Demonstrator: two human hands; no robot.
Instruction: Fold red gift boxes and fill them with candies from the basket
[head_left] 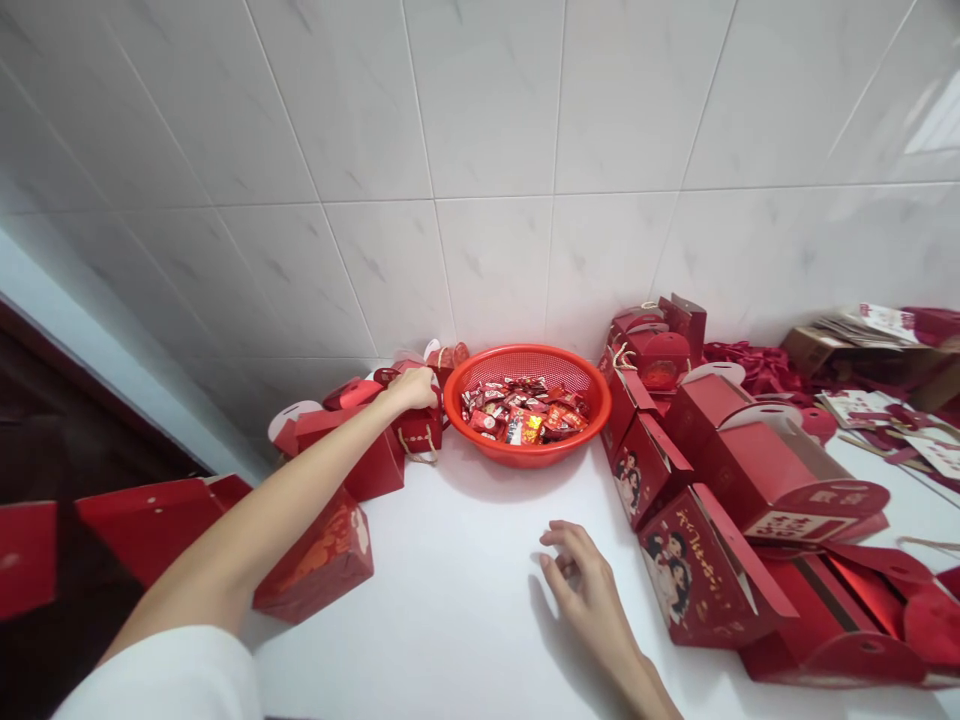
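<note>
My left hand reaches across to the back left, its fingers curled down over the top of a small red gift box with a rope handle. The fingertips are partly hidden there. Beside that box stands a red plastic basket with small red candy packets in it; one packet shows yellow and white. My right hand hovers over the white table, fingers loosely bent and apart, with nothing in them. Nearest to it on the right is a red gift box printed with a couple.
More red boxes stand along the left, including a large one under my left forearm. On the right, several boxes crowd together, some with open flaps. Dark red ribbons and a cardboard box lie behind them. A tiled wall bounds the back.
</note>
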